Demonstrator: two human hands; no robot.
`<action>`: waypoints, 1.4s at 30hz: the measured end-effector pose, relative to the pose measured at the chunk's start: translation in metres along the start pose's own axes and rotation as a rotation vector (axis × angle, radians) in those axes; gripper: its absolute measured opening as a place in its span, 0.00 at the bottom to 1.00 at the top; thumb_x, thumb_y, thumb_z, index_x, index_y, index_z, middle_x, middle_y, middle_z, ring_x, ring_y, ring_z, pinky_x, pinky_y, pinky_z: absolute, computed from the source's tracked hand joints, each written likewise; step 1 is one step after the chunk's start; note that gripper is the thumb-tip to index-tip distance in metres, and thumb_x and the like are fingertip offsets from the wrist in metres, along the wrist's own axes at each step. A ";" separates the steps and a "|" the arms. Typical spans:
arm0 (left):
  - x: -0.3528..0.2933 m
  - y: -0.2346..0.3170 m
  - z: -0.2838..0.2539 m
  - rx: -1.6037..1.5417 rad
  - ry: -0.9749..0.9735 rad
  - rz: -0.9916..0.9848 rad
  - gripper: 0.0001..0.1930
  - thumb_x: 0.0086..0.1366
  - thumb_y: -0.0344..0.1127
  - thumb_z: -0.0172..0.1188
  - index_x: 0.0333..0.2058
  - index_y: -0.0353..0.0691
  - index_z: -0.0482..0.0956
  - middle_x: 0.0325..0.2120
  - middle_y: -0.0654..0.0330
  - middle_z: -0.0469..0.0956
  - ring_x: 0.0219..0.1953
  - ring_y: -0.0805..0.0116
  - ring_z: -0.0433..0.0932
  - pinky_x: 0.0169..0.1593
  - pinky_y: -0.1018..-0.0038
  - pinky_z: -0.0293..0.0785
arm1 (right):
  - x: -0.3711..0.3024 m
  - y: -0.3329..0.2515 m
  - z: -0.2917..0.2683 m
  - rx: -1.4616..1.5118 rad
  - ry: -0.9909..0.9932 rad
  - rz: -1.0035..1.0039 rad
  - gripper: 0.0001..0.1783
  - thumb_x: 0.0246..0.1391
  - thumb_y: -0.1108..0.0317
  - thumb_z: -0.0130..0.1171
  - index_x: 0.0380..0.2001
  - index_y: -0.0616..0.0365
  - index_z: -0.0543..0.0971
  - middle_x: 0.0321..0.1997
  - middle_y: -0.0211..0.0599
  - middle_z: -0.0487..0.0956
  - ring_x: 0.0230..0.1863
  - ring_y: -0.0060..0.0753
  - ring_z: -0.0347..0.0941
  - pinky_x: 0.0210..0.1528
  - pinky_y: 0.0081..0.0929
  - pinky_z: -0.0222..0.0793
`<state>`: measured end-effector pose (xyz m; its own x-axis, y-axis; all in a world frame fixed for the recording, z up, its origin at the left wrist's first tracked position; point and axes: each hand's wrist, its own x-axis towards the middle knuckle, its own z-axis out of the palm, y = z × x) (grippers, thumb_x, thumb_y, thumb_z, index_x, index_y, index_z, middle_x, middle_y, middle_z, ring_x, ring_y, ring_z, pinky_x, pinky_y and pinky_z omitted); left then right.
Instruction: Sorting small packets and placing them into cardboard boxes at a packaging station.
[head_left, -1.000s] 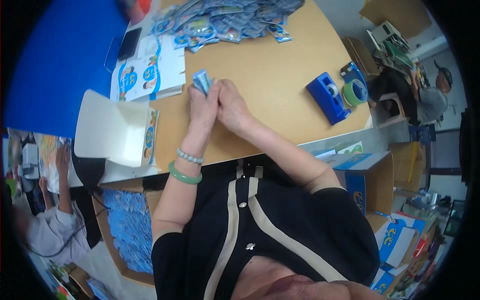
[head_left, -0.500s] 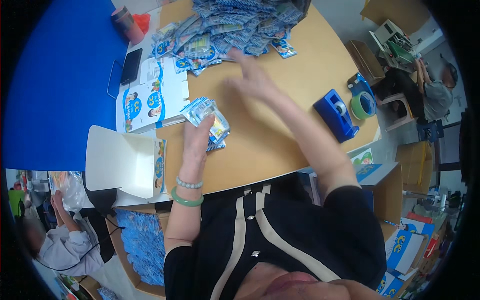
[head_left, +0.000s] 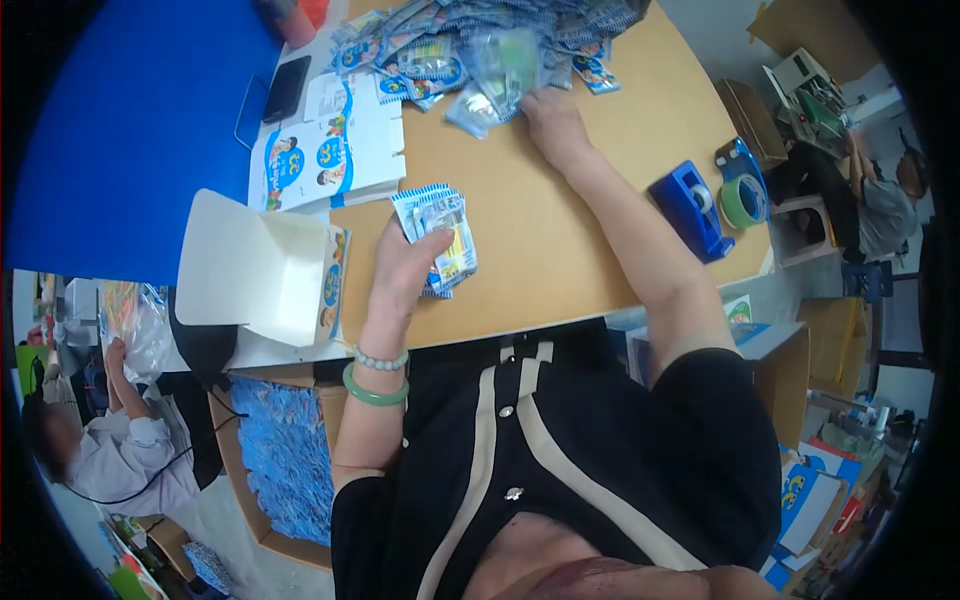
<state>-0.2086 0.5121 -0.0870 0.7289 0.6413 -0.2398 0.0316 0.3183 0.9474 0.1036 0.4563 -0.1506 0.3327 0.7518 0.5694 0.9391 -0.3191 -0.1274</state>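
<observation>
"So, starting at the far left: who's that?"

"A co-worker in a pale shirt (head_left: 140, 460), seated beside the table (head_left: 560, 260). Next comes a white box (head_left: 285, 285), lid tipped open, near the table's front edge. Below it, on the floor, a brown carton (head_left: 285, 455) is full of blue packets."

"And up behind the box?"

"A black phone (head_left: 287, 88), then flat printed cardboard (head_left: 325, 155) in a stack, white with blue."

"Now the left hand (head_left: 405, 260)!"

"Closed around a small bundle of snack packets (head_left: 452, 225), thumb pressed across the front, just above the tabletop. Pale beads (head_left: 380, 360) and a green bangle (head_left: 375, 390) circle that wrist."

"Further back?"

"A big pile (head_left: 425, 60) of the same blue-and-white packets, heaped at the table's far side. At its near edge, the right hand (head_left: 555, 125)! Fingers bent, tips right against a couple of blurred packets (head_left: 503, 75). Pinched or merely touched? I can't tell."

"Finish us off on the right."

"A blue tape dispenser (head_left: 690, 210), a green tape roll (head_left: 743, 200) just beside it, and beyond, another seated person (head_left: 885, 210) near a machine (head_left: 812, 100)."
</observation>
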 end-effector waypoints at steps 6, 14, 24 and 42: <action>-0.004 0.003 -0.002 0.119 -0.079 0.029 0.16 0.57 0.28 0.58 0.45 0.30 0.73 0.39 0.52 0.80 0.39 0.61 0.81 0.42 0.69 0.77 | -0.055 -0.071 -0.100 -0.128 -0.268 0.161 0.14 0.50 0.72 0.52 0.41 0.55 0.80 0.51 0.42 0.77 0.51 0.45 0.71 0.51 0.37 0.70; -0.024 0.005 0.045 0.889 0.279 0.143 0.25 0.52 0.37 0.65 0.44 0.28 0.67 0.35 0.37 0.77 0.39 0.39 0.78 0.43 0.56 0.74 | -0.048 -0.168 -0.076 1.105 -0.361 0.411 0.18 0.56 0.59 0.53 0.45 0.55 0.80 0.49 0.44 0.79 0.51 0.45 0.74 0.54 0.34 0.68; -0.029 -0.007 0.051 0.876 0.218 0.195 0.28 0.51 0.36 0.66 0.45 0.27 0.64 0.35 0.38 0.77 0.39 0.39 0.77 0.43 0.55 0.74 | -0.069 -0.165 -0.051 0.971 -0.107 0.424 0.13 0.56 0.71 0.47 0.40 0.61 0.79 0.42 0.44 0.81 0.46 0.45 0.75 0.52 0.35 0.69; -0.012 -0.024 -0.022 0.345 0.279 0.221 0.23 0.51 0.25 0.64 0.46 0.32 0.69 0.38 0.55 0.80 0.37 0.66 0.81 0.42 0.71 0.77 | 0.001 -0.082 -0.116 0.083 -0.673 0.341 0.14 0.50 0.67 0.55 0.41 0.56 0.79 0.49 0.45 0.78 0.49 0.46 0.74 0.52 0.43 0.68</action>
<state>-0.2327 0.5119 -0.1115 0.5341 0.8449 -0.0279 0.1555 -0.0658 0.9856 0.0165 0.4167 -0.0457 0.5615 0.8177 -0.1272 0.7693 -0.5724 -0.2838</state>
